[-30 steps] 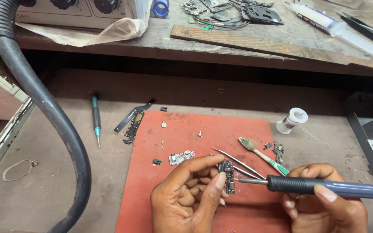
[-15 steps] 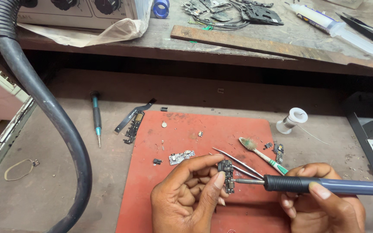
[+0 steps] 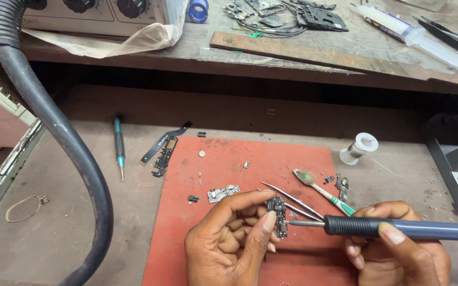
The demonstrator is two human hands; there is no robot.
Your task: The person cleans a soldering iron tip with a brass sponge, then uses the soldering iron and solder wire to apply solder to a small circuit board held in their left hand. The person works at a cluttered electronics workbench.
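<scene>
Fingers (image 3: 263,225) of the left hand (image 3: 231,241) pinch a small circuit board (image 3: 278,214) between thumb and forefinger, closed tight on its edges and holding it upright above the red mat (image 3: 271,159). Held this way, its face is turned toward the tool on the other side. The right hand (image 3: 398,254) is wrapped around the blue handle of a soldering iron (image 3: 398,229), forefinger laid along the top, likely to steady it. The iron lies nearly level, and its thin metal tip reaches left to the board's lower part; whether it actually touches is hard to tell.

The board is a narrow, dark strip studded with tiny parts and a few bright metal spots, too small to read in detail. It sits in the air near the mat's lower middle, just in front of a pair of tweezers (image 3: 292,201) lying on the mat.

Close by, within easy reach, are a toothbrush (image 3: 322,190) with a green handle, another small board (image 3: 222,193) and a few loose chips. Off the mat lie a spool of solder wire (image 3: 360,148) to the right, a flat cable with a board (image 3: 163,148) and a screwdriver (image 3: 117,143) to the left. A thick black hose (image 3: 54,127) curves down the left side, and a rubber band (image 3: 23,207) rests near the bench's left edge.
</scene>
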